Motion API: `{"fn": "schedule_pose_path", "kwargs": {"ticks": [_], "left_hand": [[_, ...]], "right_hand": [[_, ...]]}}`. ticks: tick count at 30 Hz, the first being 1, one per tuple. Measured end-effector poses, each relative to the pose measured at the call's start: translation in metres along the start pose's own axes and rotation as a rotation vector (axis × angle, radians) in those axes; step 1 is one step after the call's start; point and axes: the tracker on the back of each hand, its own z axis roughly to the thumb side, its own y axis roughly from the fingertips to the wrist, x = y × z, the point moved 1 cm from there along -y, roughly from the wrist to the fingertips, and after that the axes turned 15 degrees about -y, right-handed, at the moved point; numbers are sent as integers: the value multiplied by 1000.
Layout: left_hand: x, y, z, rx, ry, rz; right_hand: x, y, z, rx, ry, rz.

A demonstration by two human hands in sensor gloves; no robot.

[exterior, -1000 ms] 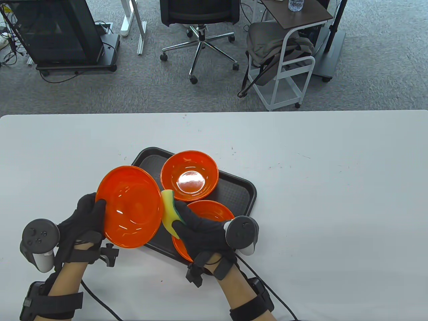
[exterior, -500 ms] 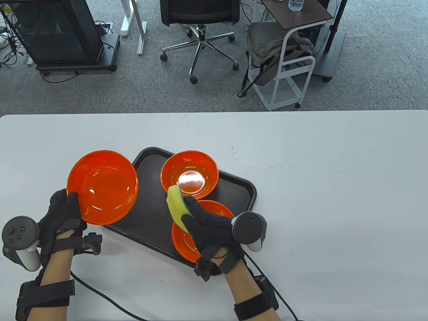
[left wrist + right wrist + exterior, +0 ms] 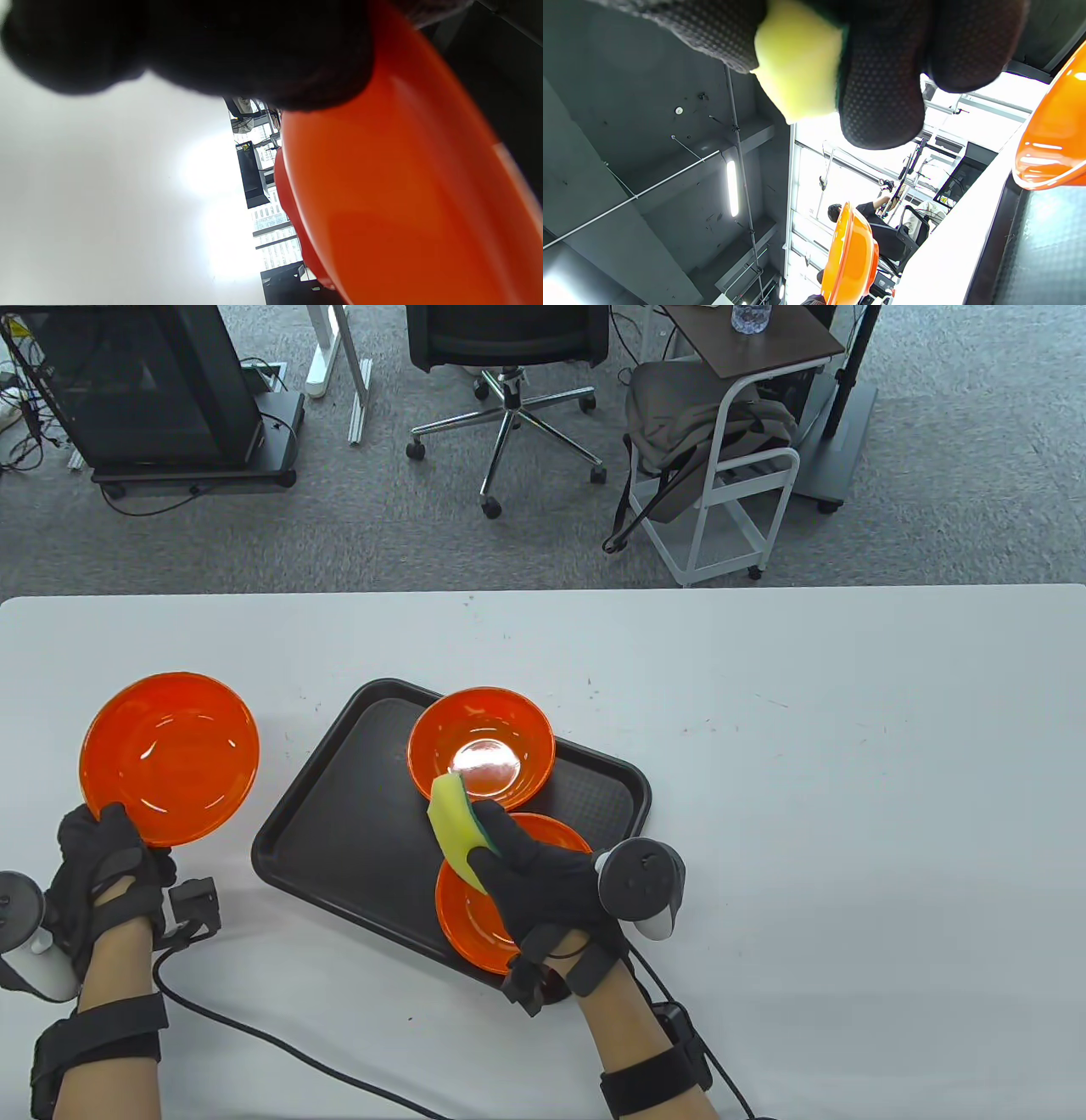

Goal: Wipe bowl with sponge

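Now left hand (image 3: 102, 857) is gripping the wiped glossy orange plastic bowl (image 3: 170, 757), moved out over the white bench (image 3: 806, 746); right hand (image 3: 543, 882) is holding the yellow-green sponge (image 3: 456, 831), next bowl pending.

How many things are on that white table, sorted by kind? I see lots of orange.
Orange bowls: 3 (one gripped by the left hand at, two on the tray at and)
Sponge: 1, held by the right hand
Black tray: 1
Total: 5
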Motion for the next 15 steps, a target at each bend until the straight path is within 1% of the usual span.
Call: {"fn": "schedule_pose_path", "kwargs": {"ticks": [5, 10, 15], "left_hand": [[-4, -3, -12, 63, -14, -11], [-18, -4, -30, 146, -65, -62], [-24, -5, -42, 201, -74, -86]], "right_hand": [[0, 0, 0, 5, 7, 9], [1, 0, 0, 11, 4, 18], [1, 0, -1, 17, 7, 23]]}}
